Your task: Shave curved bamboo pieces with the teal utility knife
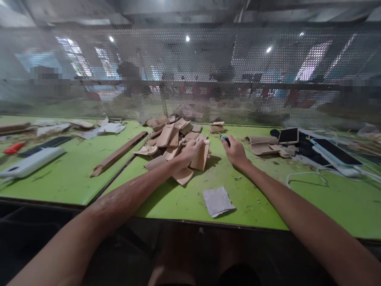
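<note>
My left hand (190, 153) is closed on a curved, light-brown wooden piece (201, 157), held upright at the right side of a pile. That pile of similar curved wooden pieces (165, 137) spreads behind and to the left of the hand. A little to the right, my right hand (235, 151) wraps round a small tool with a teal and black handle (226, 140). Its thin tip points up and left, apart from the wooden piece; its exact kind is too small to tell. A square of grey sandpaper-like sheet (218, 201) lies in front of both hands.
On the green table (178, 206), a long wooden strip (119, 154) and a white power bank-like block (32, 162) lie left. Phones (336, 151), white cables (306, 174) and curved wood pieces (262, 145) lie right. A perforated metal screen (190, 79) stands behind, with people beyond.
</note>
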`<move>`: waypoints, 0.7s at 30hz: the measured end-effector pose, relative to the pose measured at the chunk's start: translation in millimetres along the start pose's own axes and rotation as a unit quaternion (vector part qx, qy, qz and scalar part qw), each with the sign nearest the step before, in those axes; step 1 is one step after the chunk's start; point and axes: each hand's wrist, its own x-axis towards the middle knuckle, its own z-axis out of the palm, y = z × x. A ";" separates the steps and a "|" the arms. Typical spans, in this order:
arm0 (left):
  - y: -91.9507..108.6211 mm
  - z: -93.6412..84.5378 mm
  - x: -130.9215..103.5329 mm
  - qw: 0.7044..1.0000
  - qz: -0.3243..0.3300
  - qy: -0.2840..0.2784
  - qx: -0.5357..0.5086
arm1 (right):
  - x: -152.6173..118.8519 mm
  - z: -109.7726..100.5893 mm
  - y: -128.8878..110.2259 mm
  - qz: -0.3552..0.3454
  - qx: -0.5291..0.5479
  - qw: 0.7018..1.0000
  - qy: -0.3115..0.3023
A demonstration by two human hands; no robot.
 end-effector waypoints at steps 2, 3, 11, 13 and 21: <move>-2.3 0.2 0.9 1.000 0.003 -0.006 -0.003 | 0.3 0.2 0.4 0.005 -0.001 1.000 0.002; -3.2 0.4 1.4 1.000 0.005 -0.010 -0.004 | 0.5 0.3 0.5 0.005 -0.002 1.000 0.003; -0.8 -0.9 -4.7 0.998 -0.030 -0.047 -0.029 | 1.6 1.9 0.7 0.003 -0.010 1.000 0.016; 1.7 -1.5 -9.0 0.996 -0.067 -0.048 -0.033 | 1.5 2.2 0.9 0.004 -0.010 1.000 0.018; 4.7 -1.4 -9.8 0.988 -0.129 -0.058 -0.059 | 2.5 3.3 0.7 0.020 -0.004 0.999 0.025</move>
